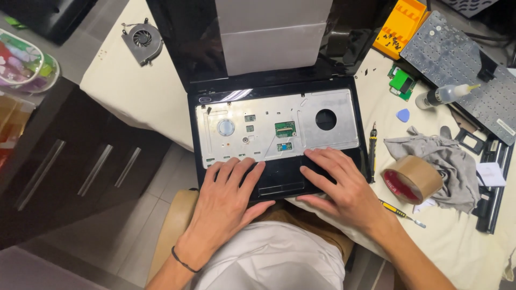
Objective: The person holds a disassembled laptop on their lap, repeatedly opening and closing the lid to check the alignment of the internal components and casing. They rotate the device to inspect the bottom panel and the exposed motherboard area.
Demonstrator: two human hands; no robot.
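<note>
An open black laptop [279, 177] lies at the table's near edge with its keyboard removed, baring a silver metal tray [328, 137] with a round hole and small green connectors. My left hand [226, 201] rests flat on the left of the black palm rest, fingers spread toward the tray's lower edge. My right hand [336, 185] lies flat on the right of the palm rest, fingertips at the tray's edge. Neither hand holds anything. The laptop's dark screen [188, 43] has grey sheets over its middle.
A cooling fan [141, 40] lies far left on the cream table cover. To the right are a brown tape roll [411, 177], grey cloth [446, 156], two screwdrivers [372, 150], a blue pick [402, 115], small bottle [443, 95], removed keyboard [462, 64], orange tool tray [403, 24]. A dark drawer cabinet [70, 161] stands at left.
</note>
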